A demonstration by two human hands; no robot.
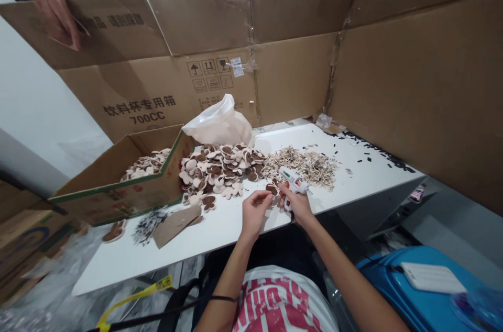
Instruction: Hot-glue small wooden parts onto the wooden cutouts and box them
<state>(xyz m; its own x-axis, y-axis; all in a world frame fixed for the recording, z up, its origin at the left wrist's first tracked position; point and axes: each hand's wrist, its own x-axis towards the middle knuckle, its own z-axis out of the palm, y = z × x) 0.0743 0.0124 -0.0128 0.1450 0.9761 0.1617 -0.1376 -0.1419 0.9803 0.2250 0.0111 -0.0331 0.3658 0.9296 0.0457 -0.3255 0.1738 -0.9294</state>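
My right hand [297, 205] is wrapped round a white hot glue gun [291, 177], which is tilted over the front edge of the table. A brown felt piece with a pale edge [271, 187] shows beside its fingertips. Close by on the left, my left hand [254, 212] has thumb and forefinger pinched together; whatever is between them is too small to make out. Behind my hands lie a heap of brown and cream felt shapes [220, 164] and a pile of cream cord loops [310, 164].
A cardboard box [157, 193] with more felt shapes stands at left, a white plastic bag [223, 125] behind the heap. Brown card [176, 224] and dark strips [147, 224] lie front left. Small black pieces [379, 151] are scattered right. Tall cardboard walls [294, 70] enclose the table.
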